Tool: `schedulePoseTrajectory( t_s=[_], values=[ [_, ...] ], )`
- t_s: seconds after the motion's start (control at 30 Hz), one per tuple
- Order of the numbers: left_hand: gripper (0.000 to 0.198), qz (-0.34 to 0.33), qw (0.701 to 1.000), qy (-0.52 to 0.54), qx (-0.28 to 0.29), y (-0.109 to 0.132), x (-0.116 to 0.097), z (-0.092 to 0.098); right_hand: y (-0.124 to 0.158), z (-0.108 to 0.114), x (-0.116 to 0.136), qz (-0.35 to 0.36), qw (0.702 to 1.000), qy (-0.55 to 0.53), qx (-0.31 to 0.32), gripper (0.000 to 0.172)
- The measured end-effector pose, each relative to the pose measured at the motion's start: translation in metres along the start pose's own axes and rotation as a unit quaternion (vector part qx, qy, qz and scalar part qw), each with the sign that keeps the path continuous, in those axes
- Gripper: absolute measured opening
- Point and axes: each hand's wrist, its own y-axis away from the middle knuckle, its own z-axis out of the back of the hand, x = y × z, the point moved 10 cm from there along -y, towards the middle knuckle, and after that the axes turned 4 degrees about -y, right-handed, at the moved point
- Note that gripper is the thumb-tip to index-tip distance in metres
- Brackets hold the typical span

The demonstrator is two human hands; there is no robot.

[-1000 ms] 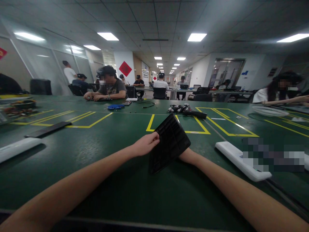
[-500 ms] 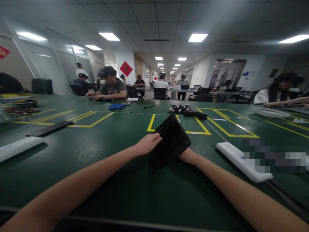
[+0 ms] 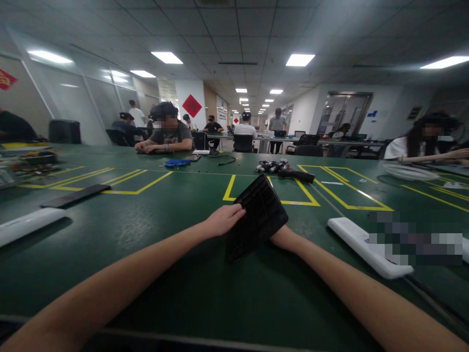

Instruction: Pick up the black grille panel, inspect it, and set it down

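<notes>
I find the black panel (image 3: 258,220) tilted above the green table (image 3: 205,305). My left hand (image 3: 225,219) pinches its left edge; my right hand (image 3: 285,239) sits partly behind it, finger state indeterminable. A white strip (image 3: 361,244) lies to the right; a dark bundle (image 3: 273,166) lies beyond.

black panel (image 3: 261,215): plastic-looking, faint gloss | tabletop (image 3: 190,303): smooth, semi-gloss | white strip (image 3: 353,238): smooth plastic-looking

Honestly couldn't read a thing: the red diamond sign (image 3: 192,106) on the far white pillar (image 3: 182,89), the cut-off red sign (image 3: 6,79) on the far left and the far wall lettering (image 3: 222,114) were all too blurry or tiny.
</notes>
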Motion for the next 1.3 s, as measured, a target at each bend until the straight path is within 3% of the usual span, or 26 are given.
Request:
schedulePoseTrajectory(
  t_s=[0.13, 0.33, 0.6, 0.67, 0.77, 0.83, 0.93, 1.03, 1.2, 1.3],
  values=[
    [0.041, 0.013, 1.000, -0.005, -0.007, -0.001, 0.003, 0.003, -0.001, -0.003, 0.005, 0.010, 1.000, 0.003, 0.015, 0.036],
    [0.016, -0.002, 0.999, 0.044, -0.009, 0.000, 0.001, 0.008, -0.002, 0.000, 0.006, 0.002, 1.000, 0.003, 0.008, 0.033],
    [0.012, 0.004, 0.995, 0.102, -0.019, 0.001, 0.002, 0.015, -0.004, -0.001, 0.009, -0.009, 1.000, 0.011, 0.011, 0.031],
    [0.006, 0.057, 0.975, 0.214, -0.022, 0.001, 0.013, 0.014, -0.005, 0.000, 0.012, -0.005, 1.000, 0.008, 0.017, 0.032],
    [0.006, 0.159, 0.900, 0.405, -0.025, 0.004, 0.031, 0.004, -0.005, -0.001, 0.014, 0.000, 1.000, 0.012, 0.026, 0.034],
    [0.009, 0.177, 0.883, 0.436, -0.009, 0.005, 0.033, -0.002, -0.005, -0.001, 0.010, -0.001, 1.000, 0.013, 0.023, 0.035],
    [0.030, 0.122, 0.935, 0.331, 0.042, 0.002, 0.023, -0.008, -0.002, -0.002, 0.002, -0.006, 1.000, 0.006, 0.014, 0.037],
    [0.045, 0.055, 0.976, 0.205, 0.051, -0.002, 0.015, -0.011, 0.000, -0.003, -0.004, -0.011, 1.000, -0.005, 0.003, 0.039],
    [0.040, -0.003, 0.999, 0.046, -0.020, -0.008, 0.010, 0.001, -0.004, -0.007, -0.002, -0.013, 0.999, -0.038, 0.024, 0.036],
    [0.035, 0.015, 0.997, -0.012, -0.069, -0.009, 0.023, 0.022, -0.008, -0.002, -0.015, -0.036, 0.998, -0.021, 0.048, 0.031]
  ],
)
